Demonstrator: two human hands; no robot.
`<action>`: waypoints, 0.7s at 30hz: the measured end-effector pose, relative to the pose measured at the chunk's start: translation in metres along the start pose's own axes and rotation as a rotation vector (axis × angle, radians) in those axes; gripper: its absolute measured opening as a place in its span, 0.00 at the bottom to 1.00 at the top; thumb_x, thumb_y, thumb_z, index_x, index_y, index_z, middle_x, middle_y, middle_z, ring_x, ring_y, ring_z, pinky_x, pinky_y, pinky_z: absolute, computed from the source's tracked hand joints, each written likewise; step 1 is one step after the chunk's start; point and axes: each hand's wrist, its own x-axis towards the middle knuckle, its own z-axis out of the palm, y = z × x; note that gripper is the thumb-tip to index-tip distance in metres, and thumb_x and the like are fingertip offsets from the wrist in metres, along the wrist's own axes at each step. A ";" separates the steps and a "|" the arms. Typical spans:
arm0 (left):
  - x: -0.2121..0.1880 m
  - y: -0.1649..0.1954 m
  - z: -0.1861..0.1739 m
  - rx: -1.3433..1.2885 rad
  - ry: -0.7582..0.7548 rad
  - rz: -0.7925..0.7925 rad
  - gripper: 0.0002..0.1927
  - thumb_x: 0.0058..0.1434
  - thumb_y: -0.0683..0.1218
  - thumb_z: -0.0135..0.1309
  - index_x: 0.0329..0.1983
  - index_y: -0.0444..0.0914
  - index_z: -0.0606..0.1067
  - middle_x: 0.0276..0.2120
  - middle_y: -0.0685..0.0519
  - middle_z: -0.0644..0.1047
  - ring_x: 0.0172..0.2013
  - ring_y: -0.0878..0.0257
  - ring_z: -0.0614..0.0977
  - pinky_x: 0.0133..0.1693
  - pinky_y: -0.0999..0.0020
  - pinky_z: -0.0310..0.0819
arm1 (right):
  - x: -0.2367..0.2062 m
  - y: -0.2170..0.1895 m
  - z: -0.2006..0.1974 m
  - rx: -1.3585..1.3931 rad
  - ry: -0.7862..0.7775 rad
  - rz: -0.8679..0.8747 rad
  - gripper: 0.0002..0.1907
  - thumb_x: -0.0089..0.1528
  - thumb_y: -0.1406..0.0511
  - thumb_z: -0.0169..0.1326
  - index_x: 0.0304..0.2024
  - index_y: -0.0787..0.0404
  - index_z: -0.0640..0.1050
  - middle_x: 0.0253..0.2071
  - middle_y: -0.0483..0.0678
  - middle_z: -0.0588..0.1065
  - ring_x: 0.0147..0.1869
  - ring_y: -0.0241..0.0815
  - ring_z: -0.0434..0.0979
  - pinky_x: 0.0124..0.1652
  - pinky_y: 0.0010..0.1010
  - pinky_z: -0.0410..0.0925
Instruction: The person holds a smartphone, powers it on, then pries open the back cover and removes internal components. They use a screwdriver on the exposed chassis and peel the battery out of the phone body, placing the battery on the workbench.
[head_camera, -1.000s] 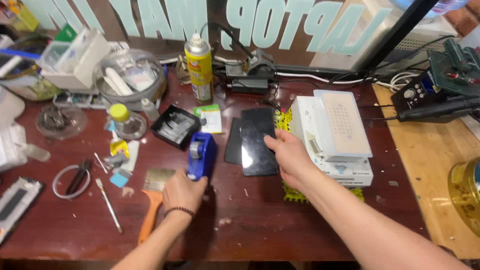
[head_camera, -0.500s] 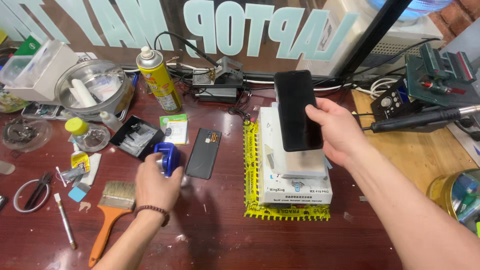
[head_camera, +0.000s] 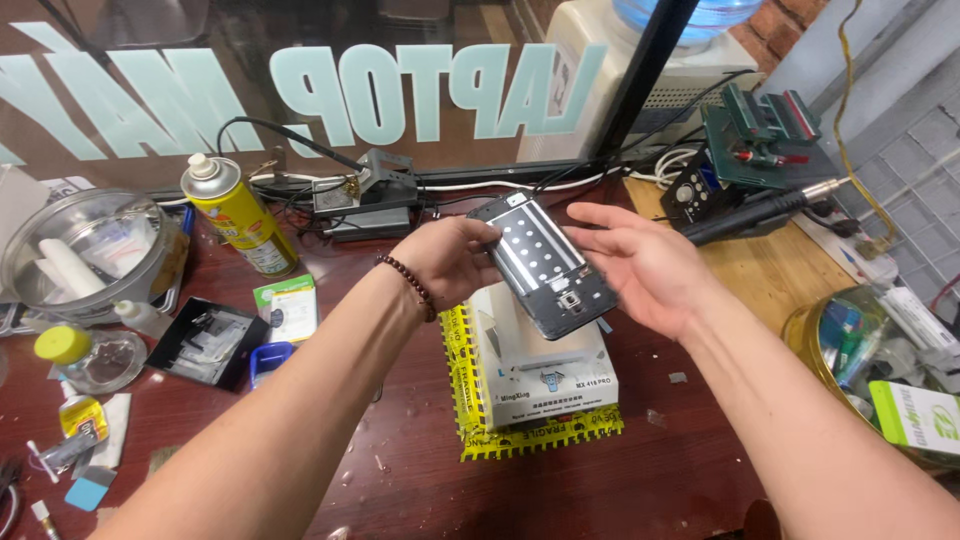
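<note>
Both hands are holding an opened phone (head_camera: 545, 265) in the air above the middle of the worktop (head_camera: 690, 470), over a white box-shaped machine (head_camera: 545, 370) that is sitting on a yellow mat (head_camera: 470, 440). The phone is showing its inner side: a dark frame around a pale metal plate dotted with small holes, with a small square part near its lower end. The left hand (head_camera: 445, 258) is closing its grip on the phone's upper left edge. The right hand (head_camera: 650, 265) is lying open, fingers spread, palm cradling the phone's right side. A yellow spray can (head_camera: 238, 215) is standing toward the far left edge.
</note>
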 end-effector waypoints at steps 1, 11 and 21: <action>0.007 -0.002 0.001 0.073 -0.001 0.034 0.14 0.66 0.37 0.44 0.54 0.30 0.69 0.47 0.42 0.78 0.47 0.49 0.83 0.53 0.49 0.80 | 0.000 -0.002 -0.006 0.086 0.034 0.055 0.24 0.60 0.69 0.47 0.60 0.64 0.71 0.53 0.58 0.78 0.54 0.48 0.80 0.52 0.39 0.74; -0.019 -0.009 -0.041 0.532 0.478 0.294 0.23 0.60 0.43 0.58 0.58 0.35 0.72 0.36 0.50 0.79 0.32 0.63 0.82 0.33 0.66 0.78 | 0.059 0.035 -0.016 -0.455 0.368 -0.039 0.22 0.57 0.77 0.55 0.55 0.65 0.78 0.50 0.54 0.81 0.47 0.43 0.82 0.45 0.34 0.76; -0.186 -0.028 -0.235 1.092 1.257 -0.068 0.14 0.62 0.51 0.62 0.40 0.35 0.81 0.32 0.45 0.82 0.29 0.56 0.83 0.36 0.63 0.75 | 0.053 0.070 0.033 -1.387 0.433 -0.799 0.08 0.61 0.68 0.60 0.42 0.63 0.84 0.41 0.55 0.80 0.43 0.48 0.80 0.42 0.38 0.72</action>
